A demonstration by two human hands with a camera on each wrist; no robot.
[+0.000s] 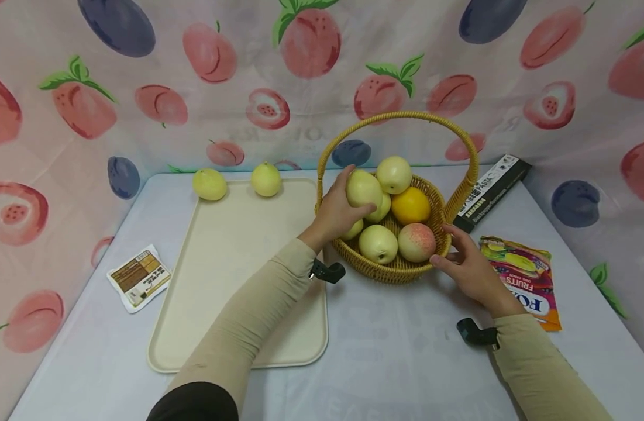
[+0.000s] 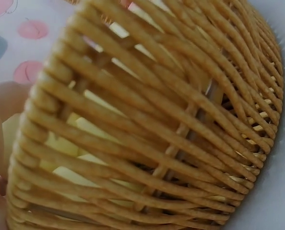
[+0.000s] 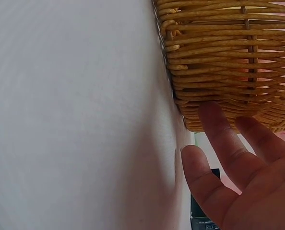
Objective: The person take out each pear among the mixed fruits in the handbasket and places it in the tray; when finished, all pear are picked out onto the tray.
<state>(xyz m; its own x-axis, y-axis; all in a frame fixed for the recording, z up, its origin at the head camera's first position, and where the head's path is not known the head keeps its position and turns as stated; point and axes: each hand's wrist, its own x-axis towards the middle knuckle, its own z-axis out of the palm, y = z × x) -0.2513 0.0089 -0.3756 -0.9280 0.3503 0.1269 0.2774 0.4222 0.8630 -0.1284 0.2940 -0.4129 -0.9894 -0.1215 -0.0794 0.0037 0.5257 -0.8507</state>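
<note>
At the left side of the wicker basket (image 1: 390,273), my left hand (image 1: 336,210) holds a pale green apple (image 1: 364,188) between thumb and fingers. More pale green apples, among them one at the front (image 1: 378,244), lie in the basket with an orange (image 1: 411,206) and a pinkish peach (image 1: 416,242). On the basket's right side, my right hand (image 1: 466,266) rests with fingers loosely extended; the right wrist view shows its fingertips (image 3: 217,117) against the weave. The left wrist view is mostly filled by the basket wall (image 2: 157,120).
A cream tray (image 1: 248,280) lies left of the basket, with two yellow-green fruits, one left (image 1: 209,185) and one right (image 1: 266,179), at its far edge. A white-and-brown packet (image 1: 139,278) lies farther left. A black pasta box (image 1: 492,193) and a candy bag (image 1: 522,280) lie at the right.
</note>
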